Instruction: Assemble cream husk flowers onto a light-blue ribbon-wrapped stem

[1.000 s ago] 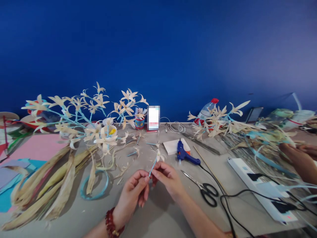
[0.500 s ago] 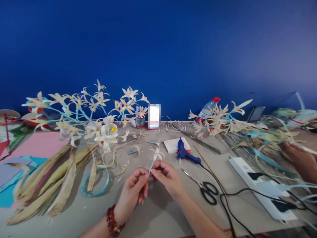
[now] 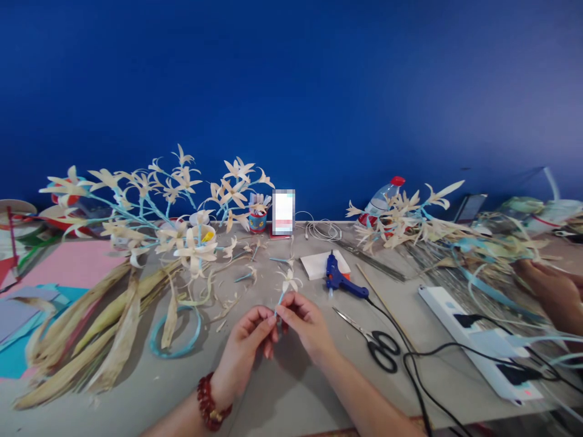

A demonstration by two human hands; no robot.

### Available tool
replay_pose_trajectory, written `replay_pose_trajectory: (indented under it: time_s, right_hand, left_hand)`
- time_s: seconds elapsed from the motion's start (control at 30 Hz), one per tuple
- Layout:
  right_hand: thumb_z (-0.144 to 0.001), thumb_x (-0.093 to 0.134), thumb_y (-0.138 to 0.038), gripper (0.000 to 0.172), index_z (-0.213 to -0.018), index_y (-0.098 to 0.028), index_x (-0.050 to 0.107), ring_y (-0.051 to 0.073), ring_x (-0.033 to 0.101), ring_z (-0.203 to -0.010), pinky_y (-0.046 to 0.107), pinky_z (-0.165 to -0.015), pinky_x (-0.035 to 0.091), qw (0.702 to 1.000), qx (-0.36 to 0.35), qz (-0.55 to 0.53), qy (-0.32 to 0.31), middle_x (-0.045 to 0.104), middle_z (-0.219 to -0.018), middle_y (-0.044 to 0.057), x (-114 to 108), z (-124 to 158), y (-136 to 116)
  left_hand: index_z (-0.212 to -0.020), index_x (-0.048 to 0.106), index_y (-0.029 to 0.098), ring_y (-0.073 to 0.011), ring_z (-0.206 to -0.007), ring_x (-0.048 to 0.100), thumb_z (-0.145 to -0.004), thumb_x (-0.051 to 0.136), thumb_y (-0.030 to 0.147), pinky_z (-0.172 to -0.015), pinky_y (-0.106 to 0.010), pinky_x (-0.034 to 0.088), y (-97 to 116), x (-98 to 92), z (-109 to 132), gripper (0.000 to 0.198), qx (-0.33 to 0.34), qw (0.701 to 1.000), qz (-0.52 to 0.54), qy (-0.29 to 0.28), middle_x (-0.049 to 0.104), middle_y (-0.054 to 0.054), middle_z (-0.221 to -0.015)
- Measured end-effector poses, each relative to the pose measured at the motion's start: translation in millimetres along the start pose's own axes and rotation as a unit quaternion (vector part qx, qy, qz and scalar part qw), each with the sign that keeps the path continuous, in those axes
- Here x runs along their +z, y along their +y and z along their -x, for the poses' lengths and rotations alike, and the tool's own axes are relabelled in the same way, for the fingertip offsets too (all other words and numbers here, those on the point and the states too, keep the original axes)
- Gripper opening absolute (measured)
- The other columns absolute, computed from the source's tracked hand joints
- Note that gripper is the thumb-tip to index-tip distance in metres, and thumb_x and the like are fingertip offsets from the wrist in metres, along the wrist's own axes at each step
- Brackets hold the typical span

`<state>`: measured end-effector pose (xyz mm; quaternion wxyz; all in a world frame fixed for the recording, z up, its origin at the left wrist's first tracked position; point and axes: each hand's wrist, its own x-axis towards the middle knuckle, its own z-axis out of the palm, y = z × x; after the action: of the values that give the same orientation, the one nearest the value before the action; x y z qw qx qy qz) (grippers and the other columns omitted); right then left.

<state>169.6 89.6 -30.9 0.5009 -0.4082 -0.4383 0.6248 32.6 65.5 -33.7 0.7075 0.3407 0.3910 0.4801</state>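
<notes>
My left hand [image 3: 246, 349] and my right hand [image 3: 304, 325] meet over the grey table [image 3: 291, 388], fingertips pinched together on the thin light-blue stem of a small cream husk flower [image 3: 288, 281]. The flower's petals stand just above my fingers. A red bead bracelet [image 3: 208, 403] circles my left wrist. A blue glue gun [image 3: 341, 281] lies just beyond my right hand, and black-handled scissors [image 3: 376, 344] lie to its right.
Dried corn husks [image 3: 104, 325] and a blue ribbon coil [image 3: 175, 331] lie at left, beside branches of cream flowers [image 3: 182, 200]. Coloured paper [image 3: 54, 273] sits far left. A white power strip [image 3: 478, 343] with black cables lies at right. Another person's hands [image 3: 551, 291] work at the right edge.
Both hands have drawn slightly closer together on the stem, and the flower sits lower, nearer my fingertips. The view has shifted a little.
</notes>
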Motion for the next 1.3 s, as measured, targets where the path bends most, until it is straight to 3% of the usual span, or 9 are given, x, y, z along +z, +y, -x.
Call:
replay_pose_trajectory:
  time_s: [0.3, 0.9, 1.03, 1.1, 1.17, 1.23, 1.3]
  right_hand:
    - [-0.073, 0.072, -0.041, 0.027, -0.072, -0.018, 0.058, 0.009, 0.047, -0.055, 0.021, -0.052, 0.04, 1.0, -0.011, 0.013, -0.003, 0.053, -0.063, -0.003, -1, -1, 5]
    - [-0.077, 0.067, -0.045, 0.029, -0.072, -0.018, 0.057, 0.008, 0.044, -0.05, 0.02, -0.047, 0.036, 0.993, -0.041, 0.109, 0.001, 0.049, -0.061, -0.005, 2, -2, 12]
    - [-0.079, 0.065, -0.042, 0.024, -0.083, -0.019, 0.062, 0.011, 0.051, -0.06, 0.021, -0.053, 0.041, 0.986, -0.06, 0.156, -0.03, 0.057, -0.072, -0.001, -2, -2, 3]
    - [-0.08, 0.065, -0.04, 0.026, -0.098, -0.022, 0.063, 0.015, 0.057, -0.073, 0.024, -0.06, 0.044, 0.968, -0.083, 0.231, -0.044, 0.062, -0.09, 0.004, -15, -1, -15]
    - [-0.081, 0.064, -0.037, 0.027, -0.105, -0.025, 0.064, 0.02, 0.059, -0.086, 0.029, -0.07, 0.046, 0.926, -0.13, 0.354, -0.027, 0.062, -0.106, 0.007, -38, -1, -39]
    - [-0.081, 0.063, -0.036, 0.021, -0.099, -0.025, 0.066, 0.025, 0.057, -0.096, 0.034, -0.08, 0.045, 0.851, -0.174, 0.491, 0.058, 0.063, -0.106, 0.008, -69, -2, -62]
    - [-0.08, 0.061, -0.035, 0.023, -0.1, -0.023, 0.065, 0.029, 0.056, -0.1, 0.04, -0.085, 0.043, 0.762, -0.157, 0.615, 0.128, 0.063, -0.106, 0.011, -99, -1, -78]
  left_hand:
    - [-0.074, 0.056, 0.015, -0.0037, -0.04, 0.039, -0.083, 0.061, 0.032, -0.042, -0.017, 0.033, 2, 0.6, 1, 0.019, -0.021, 0.999, 0.047, -0.017, 0.055, 0.003, -0.059]
    - [-0.077, 0.051, 0.019, 0.0003, -0.029, 0.028, -0.082, 0.059, 0.041, -0.03, -0.011, 0.025, -2, -0.3, 3, 0.024, 0.009, 0.998, -0.046, 0.034, 0.051, 0.009, -0.053]
    - [-0.078, 0.051, 0.019, 0.0002, -0.03, 0.029, -0.084, 0.057, 0.039, -0.03, -0.011, 0.025, 0, -2.8, 3, 0.021, 0.025, 0.998, -0.048, 0.026, 0.052, 0.008, -0.054]
    - [-0.08, 0.051, 0.019, -0.0001, -0.031, 0.03, -0.085, 0.056, 0.037, -0.031, -0.011, 0.025, 0, -5.4, 2, 0.019, 0.036, 0.998, -0.049, 0.029, 0.052, 0.008, -0.055]
    - [-0.08, 0.052, 0.02, -0.0005, -0.031, 0.03, -0.085, 0.056, 0.036, -0.031, -0.011, 0.026, 1, -8.0, 1, 0.018, 0.044, 0.997, -0.047, 0.033, 0.052, 0.009, -0.056]
    - [-0.08, 0.052, 0.02, -0.0007, -0.032, 0.03, -0.085, 0.057, 0.035, -0.032, -0.011, 0.026, 2, -9.3, 0, 0.017, 0.049, 0.997, -0.041, 0.033, 0.052, 0.009, -0.056]
    - [-0.08, 0.051, 0.019, -0.0007, -0.032, 0.029, -0.085, 0.057, 0.035, -0.032, -0.012, 0.027, 3, -8.9, 0, 0.017, 0.053, 0.997, -0.035, 0.031, 0.052, 0.009, -0.055]
